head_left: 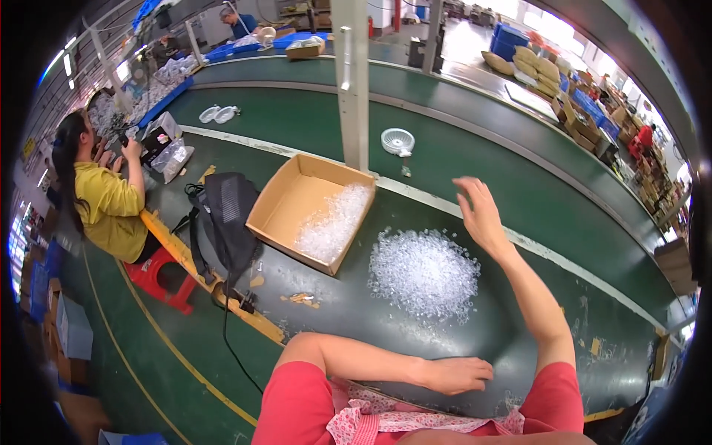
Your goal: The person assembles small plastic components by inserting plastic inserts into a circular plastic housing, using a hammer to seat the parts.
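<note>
Head view: right hand (480,215) lifted, fingers spread, past the pile of clear bits (424,273), left hand (458,374) flat and empty at the desk (549,208) near edge, cardboard box (285,204) and white post (353,81) left.

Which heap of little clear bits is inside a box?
The heap in the open cardboard box, left of the loose pile that lies bare on the green table.

- A black backpack (226,215) lies on the green desk (519,193), left of the cardboard box.
- A small white fan (397,141) sits farther back.
- A person in a yellow shirt (111,208) sits on a red stool (159,278).
- Blue crates (510,37) stand far off.
</note>
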A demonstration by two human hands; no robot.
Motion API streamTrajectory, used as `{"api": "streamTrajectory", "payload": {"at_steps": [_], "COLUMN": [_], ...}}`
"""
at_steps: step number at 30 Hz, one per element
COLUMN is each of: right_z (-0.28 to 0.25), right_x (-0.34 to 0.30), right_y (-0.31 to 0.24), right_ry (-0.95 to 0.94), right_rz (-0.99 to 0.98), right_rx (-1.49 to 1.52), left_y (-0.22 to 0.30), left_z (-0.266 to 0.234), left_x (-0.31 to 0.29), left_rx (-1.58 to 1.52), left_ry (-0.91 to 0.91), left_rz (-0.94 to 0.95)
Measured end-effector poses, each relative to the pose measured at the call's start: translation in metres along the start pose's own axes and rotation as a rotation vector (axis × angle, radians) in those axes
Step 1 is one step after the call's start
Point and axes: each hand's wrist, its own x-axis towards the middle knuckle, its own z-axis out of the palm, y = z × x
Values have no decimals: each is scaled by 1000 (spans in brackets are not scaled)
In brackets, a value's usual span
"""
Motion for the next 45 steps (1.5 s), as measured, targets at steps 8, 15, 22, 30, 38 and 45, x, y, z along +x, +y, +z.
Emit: {"api": "streamTrajectory", "payload": {"at_steps": [8, 15, 22, 30, 38, 45], "right_z": [134, 149, 14, -125, -106, -112], "right_x": [101, 82, 6, -173, -250, -265], "right_y": [84, 107, 81, -9, -4, -26], "right_ry": [-190, -192, -108, 59, 62, 71], "right_rz": [146, 152, 289, 331, 250, 391], "right_rx": [-334, -370, -60, -147, 23, 137], "left_y": [-8, -14, -10, -6, 12, -30], "left_z": [11, 24, 15, -2, -55, -54], "left_x": [1, 4, 1, -6, 36, 71], "left_rx": [76, 57, 50, 114, 741, 877], "left_ry": [-7, 195, 75, 35, 227, 150], "left_rz": [98, 160, 155, 29, -265, -352]}}
